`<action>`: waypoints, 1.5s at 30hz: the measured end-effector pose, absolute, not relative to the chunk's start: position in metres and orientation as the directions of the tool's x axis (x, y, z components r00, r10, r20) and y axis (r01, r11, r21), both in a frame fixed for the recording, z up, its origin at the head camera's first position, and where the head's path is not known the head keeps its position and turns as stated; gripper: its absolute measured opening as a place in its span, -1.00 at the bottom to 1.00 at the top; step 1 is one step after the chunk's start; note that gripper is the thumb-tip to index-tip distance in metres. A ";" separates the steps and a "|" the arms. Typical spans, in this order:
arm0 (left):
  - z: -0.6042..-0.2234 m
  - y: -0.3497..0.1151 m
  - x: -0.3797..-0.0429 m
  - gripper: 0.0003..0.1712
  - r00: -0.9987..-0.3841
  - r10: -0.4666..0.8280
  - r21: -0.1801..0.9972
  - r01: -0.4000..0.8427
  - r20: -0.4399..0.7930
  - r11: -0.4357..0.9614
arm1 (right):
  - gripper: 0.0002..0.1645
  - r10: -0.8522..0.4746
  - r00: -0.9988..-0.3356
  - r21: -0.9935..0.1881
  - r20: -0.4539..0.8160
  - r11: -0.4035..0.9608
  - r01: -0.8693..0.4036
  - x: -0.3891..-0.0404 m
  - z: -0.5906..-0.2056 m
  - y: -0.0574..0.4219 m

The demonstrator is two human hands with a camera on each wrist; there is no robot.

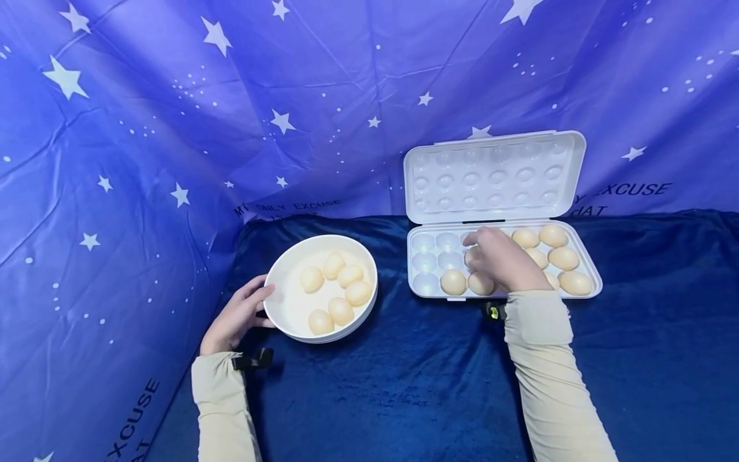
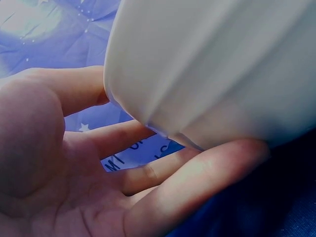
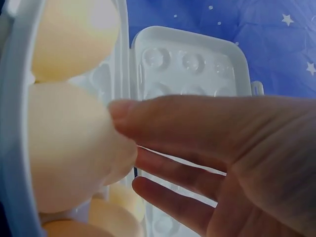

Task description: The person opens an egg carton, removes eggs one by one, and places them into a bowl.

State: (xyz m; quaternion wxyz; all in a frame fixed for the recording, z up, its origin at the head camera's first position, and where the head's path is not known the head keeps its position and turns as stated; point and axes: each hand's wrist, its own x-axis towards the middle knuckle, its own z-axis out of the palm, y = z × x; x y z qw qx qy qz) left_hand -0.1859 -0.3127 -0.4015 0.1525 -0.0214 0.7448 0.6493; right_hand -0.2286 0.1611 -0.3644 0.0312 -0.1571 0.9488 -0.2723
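Observation:
My left hand (image 1: pixel 238 316) grips the near left side of a white bowl (image 1: pixel 283 292), thumb at the rim and the other fingers against the outside wall. In the left wrist view, those fingers support the ribbed lower side of the bowl (image 2: pixel 212 64). Several pale brown eggs (image 1: pixel 340 310) lie inside it. Over the middle of an opened white egg carton (image 1: pixel 413 287) is my right hand (image 1: pixel 503 258), thumb and fingertips pinching an egg (image 3: pixel 126 160) in the tray. That egg is mostly hidden behind a nearer egg (image 3: pixel 74 143) in the right wrist view.
The carton's dimpled lid (image 1: pixel 493 151) stands raised at the back. More eggs (image 1: pixel 562 258) fill its right side; bare cups (image 1: pixel 424 262) show at the left. Dark blue cloth (image 1: pixel 381 385) covers the table, and a star-patterned curtain (image 1: pixel 329 64) hangs behind and at the left.

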 end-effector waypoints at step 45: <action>-0.402 -0.311 -0.186 -0.40 -0.955 0.148 0.958 -0.232 -0.257 0.166 | -0.62 -0.362 -0.885 -0.496 0.292 0.734 -0.464 -0.215 -0.331 0.135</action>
